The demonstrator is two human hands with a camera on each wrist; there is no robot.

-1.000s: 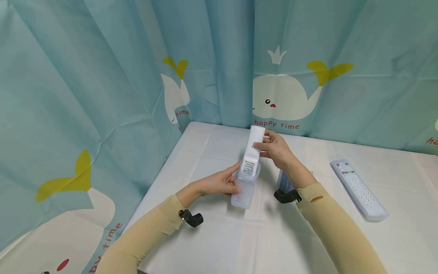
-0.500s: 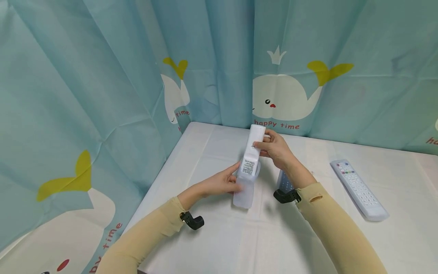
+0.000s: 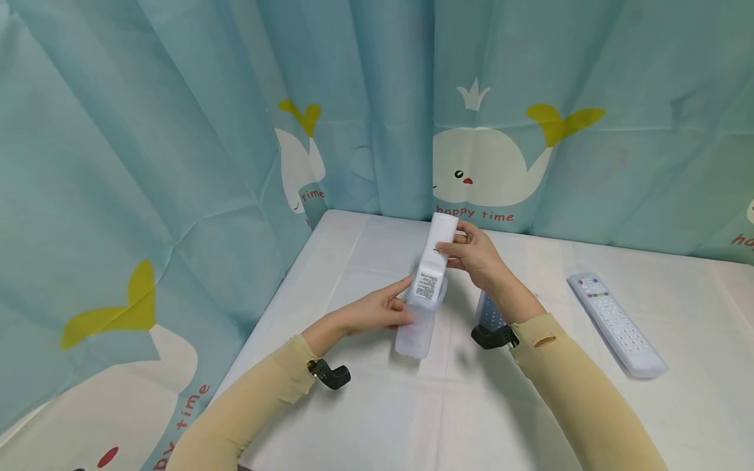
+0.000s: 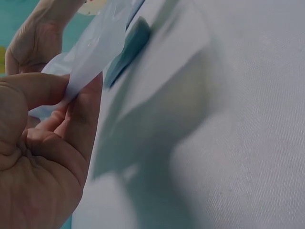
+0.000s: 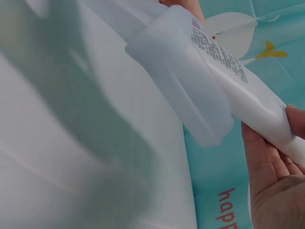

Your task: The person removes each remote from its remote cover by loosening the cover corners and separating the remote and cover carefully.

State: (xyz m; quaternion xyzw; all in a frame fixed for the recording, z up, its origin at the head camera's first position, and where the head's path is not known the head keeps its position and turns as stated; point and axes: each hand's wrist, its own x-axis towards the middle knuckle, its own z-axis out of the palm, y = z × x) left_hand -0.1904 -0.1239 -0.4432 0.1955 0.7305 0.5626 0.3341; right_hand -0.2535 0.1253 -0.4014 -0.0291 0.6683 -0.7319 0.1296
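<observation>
A white remote control (image 3: pixel 432 267) is held back side up in the head view, a printed label near its lower end. My right hand (image 3: pixel 480 258) grips its upper part, thumb across the back. A translucent silicone cover (image 3: pixel 415 337) wraps the remote's lower end, and its free part hangs below. My left hand (image 3: pixel 368 316) pinches this cover at its left edge, thumb on top. In the left wrist view the thin cover (image 4: pixel 102 45) is squeezed between thumb and fingers. From the right wrist, the cover (image 5: pixel 178 76) encloses only the end of the remote (image 5: pixel 259 105).
On the right of the white table (image 3: pixel 365 418) lies another remote in a clear cover (image 3: pixel 618 327), buttons up. A blue remote (image 3: pixel 490 315) lies partly hidden under my right wrist. A blue curtain (image 3: pixel 377 98) with whale prints borders the table's back and left.
My left fingers have shifted slightly on the cover, whose free end swung a little right and then back left. The white remote has risen slightly in my right hand's grip.
</observation>
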